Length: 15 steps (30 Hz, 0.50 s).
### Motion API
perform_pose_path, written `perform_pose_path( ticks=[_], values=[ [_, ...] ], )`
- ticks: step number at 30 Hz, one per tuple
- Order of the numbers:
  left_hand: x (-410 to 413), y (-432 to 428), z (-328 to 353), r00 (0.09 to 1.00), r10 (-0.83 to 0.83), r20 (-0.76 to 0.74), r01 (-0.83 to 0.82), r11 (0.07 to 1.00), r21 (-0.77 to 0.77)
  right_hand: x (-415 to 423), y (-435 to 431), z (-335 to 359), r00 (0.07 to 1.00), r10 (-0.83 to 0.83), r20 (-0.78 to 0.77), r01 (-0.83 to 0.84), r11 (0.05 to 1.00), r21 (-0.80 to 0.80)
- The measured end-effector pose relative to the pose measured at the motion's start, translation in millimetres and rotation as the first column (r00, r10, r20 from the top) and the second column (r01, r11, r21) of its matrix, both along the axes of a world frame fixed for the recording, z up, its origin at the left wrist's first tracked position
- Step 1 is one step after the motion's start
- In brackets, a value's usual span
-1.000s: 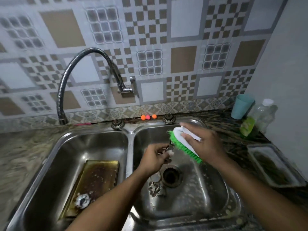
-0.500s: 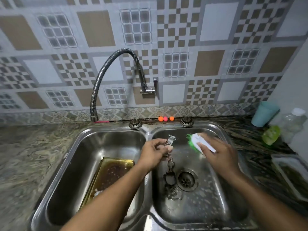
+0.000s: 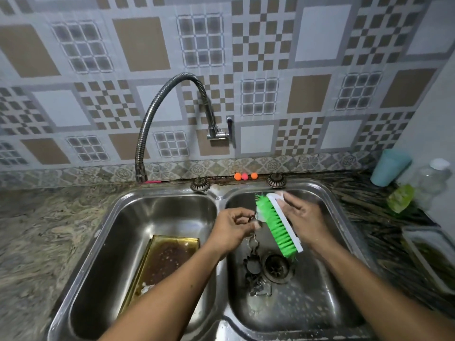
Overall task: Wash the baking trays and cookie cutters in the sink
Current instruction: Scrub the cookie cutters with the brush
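Over the right basin of the steel sink [image 3: 221, 198], my left hand [image 3: 232, 227] pinches a small metal cookie cutter [image 3: 253, 219], mostly hidden by the fingers. My right hand [image 3: 304, 217] grips a scrub brush [image 3: 277, 223] with a white back and green bristles. The bristles face the cutter and touch it. Several more cookie cutters [image 3: 253, 267] lie on the right basin's floor beside the drain [image 3: 277, 267]. A greasy brown baking tray [image 3: 162, 262] lies in the left basin, its near end behind my left forearm.
A flexible steel tap [image 3: 157, 121] arches over the left basin's back rim. On the right counter stand a teal cup [image 3: 389, 167], a clear bottle [image 3: 433, 178], a green soap bottle [image 3: 400, 198] and another tray [image 3: 433, 257]. Three small orange and pink balls [image 3: 244, 176] sit behind the sink.
The view has shifted left and closer. The brush went from a flatter hold to standing steeper, bristles against the cutter in my left hand. Both hands stayed over the right basin.
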<state>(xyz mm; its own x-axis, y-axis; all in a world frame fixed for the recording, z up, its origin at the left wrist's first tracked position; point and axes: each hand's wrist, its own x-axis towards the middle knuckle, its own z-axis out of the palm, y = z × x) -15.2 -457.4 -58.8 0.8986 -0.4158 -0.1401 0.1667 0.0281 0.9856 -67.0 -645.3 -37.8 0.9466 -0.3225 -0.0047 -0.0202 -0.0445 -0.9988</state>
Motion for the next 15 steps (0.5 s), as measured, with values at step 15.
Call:
perform_pose_path(
  ticks=[15],
  values=[
    [-3.5,-8.5,5.5,0.933,0.112,-0.343,-0.212,0.94,-0.268,14.4,25.3,19.4,0.986,-0.137,0.101,0.135,0.991,0.019]
  ],
)
